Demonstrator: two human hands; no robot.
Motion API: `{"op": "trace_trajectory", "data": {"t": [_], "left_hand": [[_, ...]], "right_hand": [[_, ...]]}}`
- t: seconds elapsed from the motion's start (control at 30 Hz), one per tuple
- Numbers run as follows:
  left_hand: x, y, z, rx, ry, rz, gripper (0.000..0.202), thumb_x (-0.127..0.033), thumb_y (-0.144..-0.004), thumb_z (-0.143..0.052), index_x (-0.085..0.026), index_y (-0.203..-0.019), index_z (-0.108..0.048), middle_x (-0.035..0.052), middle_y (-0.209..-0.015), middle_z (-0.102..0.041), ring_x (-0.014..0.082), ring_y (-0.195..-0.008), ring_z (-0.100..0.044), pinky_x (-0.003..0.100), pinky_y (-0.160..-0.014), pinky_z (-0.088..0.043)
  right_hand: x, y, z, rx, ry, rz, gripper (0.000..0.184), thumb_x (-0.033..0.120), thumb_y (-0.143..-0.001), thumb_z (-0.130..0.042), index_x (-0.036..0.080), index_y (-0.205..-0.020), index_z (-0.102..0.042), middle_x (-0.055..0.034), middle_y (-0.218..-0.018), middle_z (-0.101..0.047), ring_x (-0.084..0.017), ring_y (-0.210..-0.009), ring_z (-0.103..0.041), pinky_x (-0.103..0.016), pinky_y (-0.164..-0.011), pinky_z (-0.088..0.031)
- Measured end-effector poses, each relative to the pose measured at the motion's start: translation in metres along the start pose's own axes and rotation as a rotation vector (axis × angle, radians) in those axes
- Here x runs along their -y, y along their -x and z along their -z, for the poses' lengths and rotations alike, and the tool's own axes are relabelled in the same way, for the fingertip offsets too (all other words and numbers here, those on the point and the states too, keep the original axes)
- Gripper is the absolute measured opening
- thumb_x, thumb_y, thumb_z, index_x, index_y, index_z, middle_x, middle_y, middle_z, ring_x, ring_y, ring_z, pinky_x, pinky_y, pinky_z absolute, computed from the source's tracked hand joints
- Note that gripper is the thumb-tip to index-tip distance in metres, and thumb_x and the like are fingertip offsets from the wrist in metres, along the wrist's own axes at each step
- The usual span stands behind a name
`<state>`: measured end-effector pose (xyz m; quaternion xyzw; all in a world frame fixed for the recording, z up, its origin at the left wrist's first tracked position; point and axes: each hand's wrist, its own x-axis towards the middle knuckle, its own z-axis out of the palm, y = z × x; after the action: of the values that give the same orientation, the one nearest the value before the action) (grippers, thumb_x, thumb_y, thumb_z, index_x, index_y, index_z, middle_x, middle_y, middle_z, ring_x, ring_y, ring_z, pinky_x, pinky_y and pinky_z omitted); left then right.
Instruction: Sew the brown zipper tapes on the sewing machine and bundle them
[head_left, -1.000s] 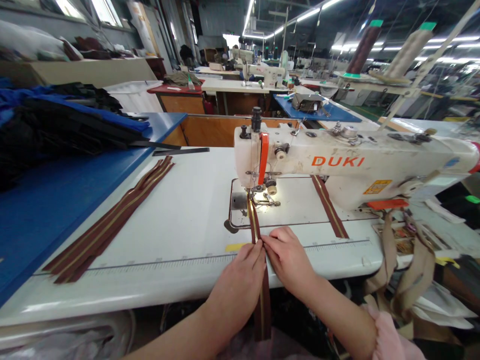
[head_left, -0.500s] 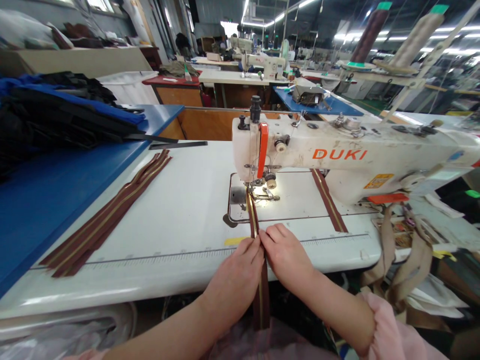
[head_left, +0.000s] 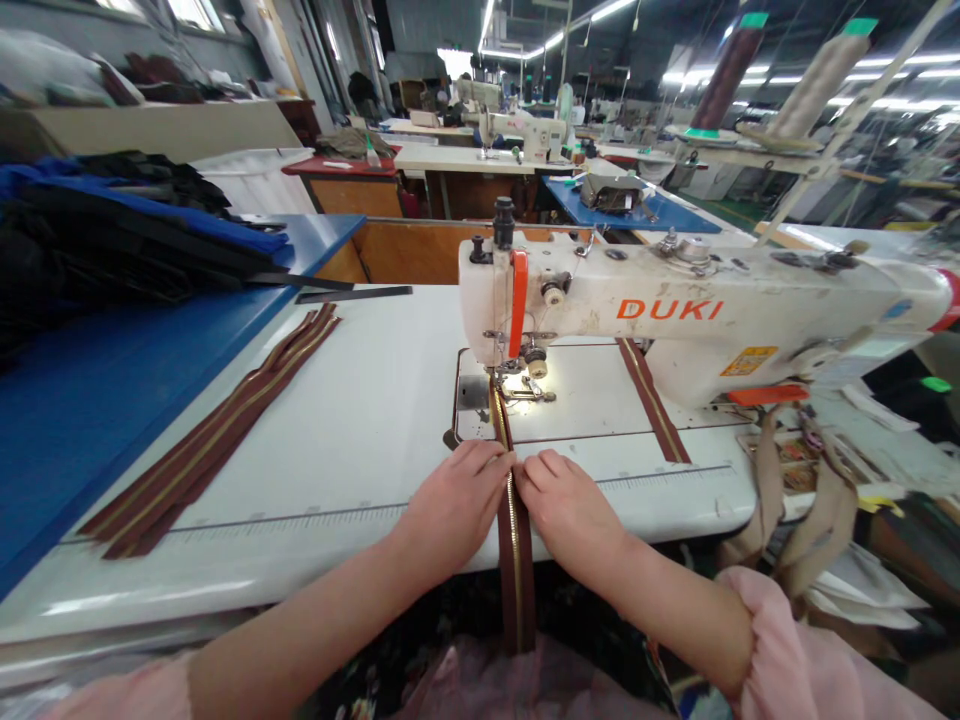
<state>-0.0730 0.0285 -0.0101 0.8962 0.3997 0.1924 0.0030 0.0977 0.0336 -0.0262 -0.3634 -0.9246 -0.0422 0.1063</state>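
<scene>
A brown zipper tape (head_left: pixel 515 540) with gold teeth runs from under the presser foot (head_left: pixel 504 392) of a white DUKI sewing machine (head_left: pixel 675 310) toward me and hangs over the table's front edge. My left hand (head_left: pixel 454 505) pinches its left edge with curled fingers. My right hand (head_left: pixel 568 512) pinches its right edge, fingertips almost touching the left hand's. Both hands rest on the white table (head_left: pixel 352 440) a short way in front of the needle.
A stack of brown zippers (head_left: pixel 217 435) lies diagonally on the left of the table. Another brown zipper (head_left: pixel 652 400) passes under the machine arm. Dark fabric (head_left: pixel 112 235) is piled on a blue table (head_left: pixel 90 400). Beige straps (head_left: pixel 802 510) hang at the right. Thread cones (head_left: pixel 731 80) stand behind.
Both hands have slid forward along the zipper toward the presser foot. More zipper now shows behind them at the table edge.
</scene>
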Motion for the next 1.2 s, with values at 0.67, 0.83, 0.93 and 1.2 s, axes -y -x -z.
{"op": "trace_trajectory", "data": {"t": [0.67,0.83,0.93,1.2], "left_hand": [[0.019,-0.002,-0.006,0.104,-0.01,-0.055,0.022,-0.011,-0.089,-0.047,-0.009,-0.105,-0.061,0.0095,-0.101,-0.061,0.0219,-0.097,-0.055,0.037,-0.09,-0.05],[0.02,0.0,-0.008,0.116,-0.004,-0.049,0.022,-0.011,-0.089,-0.047,-0.009,-0.106,-0.061,0.0099,-0.103,-0.06,0.0222,-0.099,-0.054,0.037,-0.09,-0.05],[0.021,0.001,-0.008,0.105,-0.003,-0.049,0.023,-0.011,-0.089,-0.046,-0.01,-0.107,-0.06,0.01,-0.103,-0.059,0.022,-0.098,-0.054,0.037,-0.09,-0.05],[0.02,0.001,-0.007,0.101,-0.023,-0.045,0.025,-0.013,-0.09,-0.043,-0.012,-0.108,-0.061,0.0111,-0.106,-0.061,0.0222,-0.1,-0.056,0.039,-0.091,-0.051]], "right_hand": [[-0.021,0.0,0.005,-0.058,-0.137,0.111,0.018,0.016,-0.092,-0.046,0.012,-0.096,-0.063,-0.006,-0.081,-0.058,-0.02,-0.079,-0.047,-0.031,-0.072,-0.043],[-0.021,-0.001,0.002,-0.06,-0.065,0.152,0.015,0.013,-0.09,-0.047,0.011,-0.088,-0.062,-0.006,-0.079,-0.056,-0.02,-0.077,-0.046,-0.032,-0.069,-0.043],[-0.022,0.001,0.001,-0.061,-0.093,0.134,0.016,0.013,-0.09,-0.047,0.011,-0.091,-0.063,-0.0064,-0.08,-0.057,-0.02,-0.08,-0.047,-0.032,-0.071,-0.045],[-0.021,0.002,-0.002,-0.076,-0.128,0.094,0.02,0.014,-0.091,-0.047,0.008,-0.104,-0.061,-0.0073,-0.084,-0.058,-0.021,-0.081,-0.048,-0.033,-0.072,-0.046]]}}
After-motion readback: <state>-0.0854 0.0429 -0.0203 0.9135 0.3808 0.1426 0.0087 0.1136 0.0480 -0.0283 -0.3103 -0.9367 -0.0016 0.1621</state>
